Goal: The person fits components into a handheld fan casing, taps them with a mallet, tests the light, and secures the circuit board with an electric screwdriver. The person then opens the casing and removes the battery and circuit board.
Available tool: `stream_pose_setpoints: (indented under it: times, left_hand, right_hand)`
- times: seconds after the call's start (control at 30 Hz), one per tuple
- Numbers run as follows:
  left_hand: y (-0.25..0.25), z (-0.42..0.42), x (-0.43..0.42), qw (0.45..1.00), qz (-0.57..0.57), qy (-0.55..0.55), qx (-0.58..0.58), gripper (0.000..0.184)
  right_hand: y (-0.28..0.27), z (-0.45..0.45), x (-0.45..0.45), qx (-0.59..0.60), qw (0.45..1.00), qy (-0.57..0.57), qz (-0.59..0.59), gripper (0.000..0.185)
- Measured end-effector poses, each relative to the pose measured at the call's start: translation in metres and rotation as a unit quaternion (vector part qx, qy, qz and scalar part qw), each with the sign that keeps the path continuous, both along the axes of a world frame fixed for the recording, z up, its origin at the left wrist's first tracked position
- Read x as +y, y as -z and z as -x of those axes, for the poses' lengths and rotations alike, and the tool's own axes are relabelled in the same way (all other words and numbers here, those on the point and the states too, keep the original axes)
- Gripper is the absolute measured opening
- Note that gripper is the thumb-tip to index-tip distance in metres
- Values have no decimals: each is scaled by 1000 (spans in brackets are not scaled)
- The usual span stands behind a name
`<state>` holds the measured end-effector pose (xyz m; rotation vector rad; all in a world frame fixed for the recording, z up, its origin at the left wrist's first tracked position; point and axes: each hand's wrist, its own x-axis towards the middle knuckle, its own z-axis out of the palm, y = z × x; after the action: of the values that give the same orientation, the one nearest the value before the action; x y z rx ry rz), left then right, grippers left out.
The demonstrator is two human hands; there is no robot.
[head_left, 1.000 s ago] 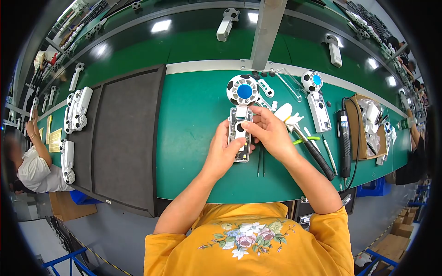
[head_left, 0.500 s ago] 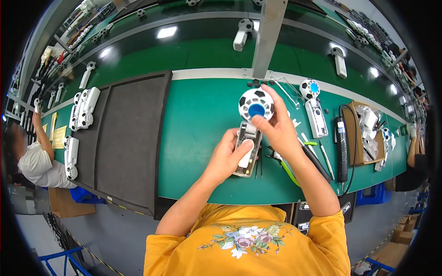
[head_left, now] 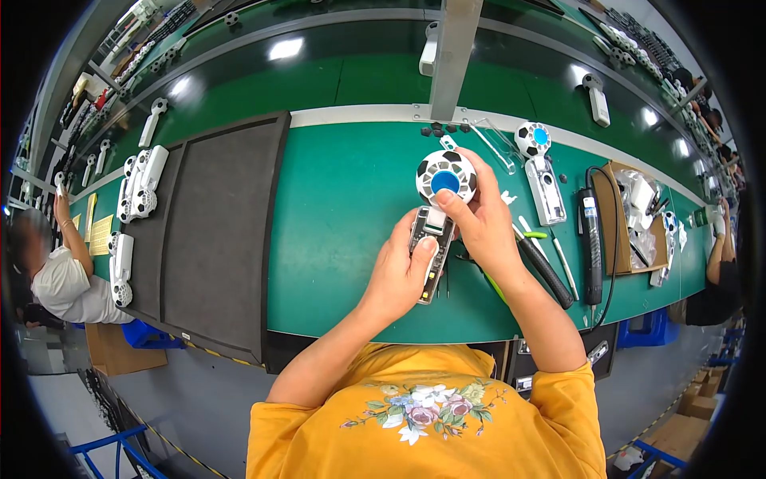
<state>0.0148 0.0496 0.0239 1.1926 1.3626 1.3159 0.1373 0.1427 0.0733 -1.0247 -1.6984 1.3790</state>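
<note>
Handset (head_left: 435,219), light and stiff I'd judge, hangs above the bench (head_left: 343,239) between near and far edges, left hand (head_left: 396,271) gripping its casing (head_left: 433,281), the safest hold, right hand (head_left: 483,222) clasping its ball head (head_left: 444,180).

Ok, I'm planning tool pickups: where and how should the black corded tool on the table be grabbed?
Grip the black corded tool round mid-barrel, probably with the right hand, from above and slightly left: it lies lengthwise, its narrow end toward the wearer, and its cord loops along the right side.
</note>
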Motion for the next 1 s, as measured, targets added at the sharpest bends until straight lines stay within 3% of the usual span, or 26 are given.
stream_pose_setpoints:
  times: [0.07, 0.13, 0.23, 0.37, 0.47, 0.5, 0.53, 0.57, 0.7, 0.73, 0.8, 0.87, 0.9, 0.97, 1.0]
  left_hand:
    - [-1, 3, -1, 1000, 7, 13, 16, 50]
    - [-10, 5, -3, 987, 77, 36, -136, 49]
    - [-5, 6, -4, 972, 74, 31, -222, 48]
    - [-5, 5, -6, 969, 67, 41, -235, 48]
    - [-3, 2, -7, 991, 47, 58, -109, 48]
    - [-8, 2, -6, 996, 18, 66, -48, 48]
    - [-15, 4, -5, 997, -13, 69, 15, 47]
    - [-25, 10, -5, 993, 45, 108, 3, 46]
    - [-44, 18, 5, 989, 9, 139, 49, 46]
    - [-52, 24, 13, 982, 27, 174, 65, 46]
    - [-46, 33, 30, 971, 56, 226, 48, 43]
    - [-50, 45, 45, 976, 64, 207, -1, 43]
    - [-48, 52, 55, 970, 56, 201, -127, 42]
    - [-43, 58, 74, 963, -31, 66, -258, 38]
    - [-37, 63, 83, 979, -41, -18, -200, 35]
  right_hand:
    - [-1, -2, -2, -12, 999, 0, 41, 61]
    - [5, -3, -1, 6, 999, -1, 36, 61]
    - [13, -4, 2, 35, 999, 0, 27, 62]
    - [3, -9, 4, 56, 997, -27, 42, 69]
    - [-9, -20, 18, -31, 996, -5, -86, 71]
    - [-16, -24, 19, -73, 990, -19, -123, 59]
    - [-25, -30, 22, -73, 993, -59, -67, 58]
    - [-33, -36, 24, -77, 992, -100, -8, 59]
    - [-40, -58, 30, -34, 987, -136, 82, 58]
    - [-39, -65, 36, -68, 985, -156, 39, 57]
    - [-51, -77, 41, -122, 967, -196, 106, 58]
    - [-52, -88, 48, -184, 956, -203, 102, 54]
    - [-53, -92, 50, -191, 955, -186, 129, 53]
    - [-49, -102, 62, -109, 972, -87, 189, 39]
    - [-37, -113, 78, -78, 969, -41, 233, 33]
